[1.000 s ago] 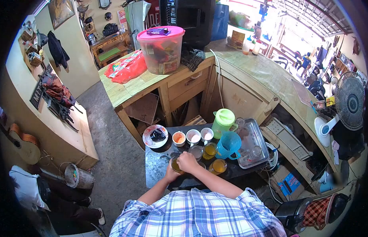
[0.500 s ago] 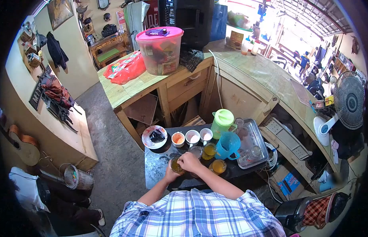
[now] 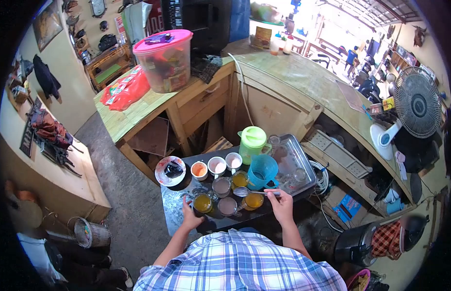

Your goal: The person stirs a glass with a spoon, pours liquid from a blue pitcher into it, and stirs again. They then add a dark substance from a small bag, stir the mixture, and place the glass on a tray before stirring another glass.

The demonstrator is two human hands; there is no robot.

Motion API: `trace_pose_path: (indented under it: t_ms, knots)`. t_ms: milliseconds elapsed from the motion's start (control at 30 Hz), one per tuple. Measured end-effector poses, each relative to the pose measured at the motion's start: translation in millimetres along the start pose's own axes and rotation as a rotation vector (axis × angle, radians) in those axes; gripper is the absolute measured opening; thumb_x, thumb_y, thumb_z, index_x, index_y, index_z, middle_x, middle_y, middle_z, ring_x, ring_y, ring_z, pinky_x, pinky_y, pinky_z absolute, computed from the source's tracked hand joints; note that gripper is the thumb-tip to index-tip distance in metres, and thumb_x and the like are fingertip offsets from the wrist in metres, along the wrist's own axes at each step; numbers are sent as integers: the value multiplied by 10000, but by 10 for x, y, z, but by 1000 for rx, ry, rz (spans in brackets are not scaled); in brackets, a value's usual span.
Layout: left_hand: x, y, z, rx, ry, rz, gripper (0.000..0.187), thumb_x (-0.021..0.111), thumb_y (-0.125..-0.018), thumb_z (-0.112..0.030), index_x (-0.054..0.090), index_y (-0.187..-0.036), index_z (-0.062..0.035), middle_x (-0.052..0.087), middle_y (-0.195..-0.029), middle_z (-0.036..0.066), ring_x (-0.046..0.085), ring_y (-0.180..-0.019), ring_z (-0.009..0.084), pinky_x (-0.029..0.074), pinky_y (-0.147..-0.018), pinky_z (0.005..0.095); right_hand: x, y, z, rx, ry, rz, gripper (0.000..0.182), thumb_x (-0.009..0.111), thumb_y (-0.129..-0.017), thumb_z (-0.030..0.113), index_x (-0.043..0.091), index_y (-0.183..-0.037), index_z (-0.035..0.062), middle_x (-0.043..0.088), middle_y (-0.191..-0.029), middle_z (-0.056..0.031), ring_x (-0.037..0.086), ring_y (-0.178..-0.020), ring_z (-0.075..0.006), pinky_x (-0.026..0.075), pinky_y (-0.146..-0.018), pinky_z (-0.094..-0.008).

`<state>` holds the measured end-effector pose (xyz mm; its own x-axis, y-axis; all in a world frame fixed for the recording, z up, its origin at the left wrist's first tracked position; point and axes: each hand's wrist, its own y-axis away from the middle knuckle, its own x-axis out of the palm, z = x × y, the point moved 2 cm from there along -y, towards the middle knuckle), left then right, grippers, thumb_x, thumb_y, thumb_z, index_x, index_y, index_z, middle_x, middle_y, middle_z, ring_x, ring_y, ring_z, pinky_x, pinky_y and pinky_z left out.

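Observation:
My left hand (image 3: 190, 216) is beside a glass mug of yellow-green drink (image 3: 202, 203), thumb and fingers apart at its left side. In my right hand (image 3: 282, 205) is a metal spoon (image 3: 257, 192), pinched by the handle, its bowl pointing left over the mugs. Below the spoon stands a mug of amber drink (image 3: 254, 200). Two mugs of greyish-brown drink, one nearer (image 3: 228, 206) and one farther (image 3: 221, 186), stand between my hands. Another yellow mug (image 3: 240, 179) is beside the blue pitcher (image 3: 262, 170).
Behind the mugs stand an orange-filled cup (image 3: 199, 170), two white cups of pale powder (image 3: 216, 166), a bowl with black plastic (image 3: 170, 170) and a green lidded pitcher (image 3: 253, 144). A metal tray (image 3: 310, 180) with glasses lies right. A wooden counter (image 3: 283, 72) rises behind the low table.
My right hand has moved from over the left mug to the right, the spoon now plainly showing. My left hand has loosened beside the mug. The view has shifted right.

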<state>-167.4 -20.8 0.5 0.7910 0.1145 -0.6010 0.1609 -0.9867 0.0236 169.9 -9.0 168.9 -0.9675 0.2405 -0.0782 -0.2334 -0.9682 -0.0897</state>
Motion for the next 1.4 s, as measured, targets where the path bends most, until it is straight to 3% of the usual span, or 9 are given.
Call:
trace_pose_path:
  t_ms: [100,133,200,333,433,600,700,1033,1400]
  knots:
    - [-210,94,-209,-57,11,37,809,747,-588,-45,392,-1312,23,479,-1226,209,415,-1172,378,359,-1006,433,-133,96,281,-104,424,-44,91,663,-854,71,734,-898,32,716,-854,-84,654,-750,-161,495,-671,-271]
    - [-262,112,-319,27,-68,-58,763,708,-602,-10,400,-1300,18,491,-1186,203,425,-1151,376,364,-988,440,-129,101,251,-206,472,-36,87,676,-812,69,736,-870,46,705,-840,-106,653,-744,-241,506,-682,-319]
    - [-333,146,-648,196,-157,-255,581,633,-657,50,476,-1214,-6,530,-1054,176,487,-1065,345,412,-896,435,-121,78,23,-315,594,60,84,684,-789,79,735,-852,56,700,-843,-100,638,-809,-272,508,-741,-359]
    - [-70,93,-1289,359,132,8,393,640,-715,15,558,-1098,-12,566,-980,158,565,-899,317,467,-797,382,12,19,-384,-370,731,186,77,679,-785,124,731,-810,73,691,-837,-69,610,-854,-253,481,-758,-389]
    - [330,75,-1630,487,51,272,594,687,-720,-31,450,-1264,-15,582,-1113,196,575,-1048,348,496,-873,408,58,-36,-506,-399,892,285,98,683,-782,158,733,-796,75,691,-834,-64,610,-857,-247,473,-752,-398]
    - [898,43,-1873,444,-95,293,810,649,-713,11,250,-1417,2,601,-1071,269,587,-1009,421,500,-818,476,99,-197,-850,-507,816,343,118,679,-752,174,719,-741,64,684,-830,-70,597,-844,-239,428,-692,-412]
    - [1071,-23,-1927,284,-262,368,821,611,-716,37,213,-1434,3,626,-1003,271,621,-905,435,513,-733,485,85,-246,-780,-511,1024,364,107,665,-742,154,718,-747,62,672,-809,-66,595,-857,-240,426,-717,-414]
    - [1346,-7,-1953,369,-139,265,807,586,-724,56,185,-1423,11,630,-952,278,633,-840,441,510,-690,494,-218,-371,-852,-400,909,492,142,656,-770,200,722,-723,83,664,-793,-42,595,-864,-230,415,-734,-421]
    - [1540,180,-1896,339,160,211,894,725,-673,8,206,-1401,-25,596,-1118,218,604,-1041,382,488,-897,430,-447,-445,-903,-463,920,461,170,643,-801,218,724,-730,87,677,-804,-46,604,-872,-234,435,-740,-408]
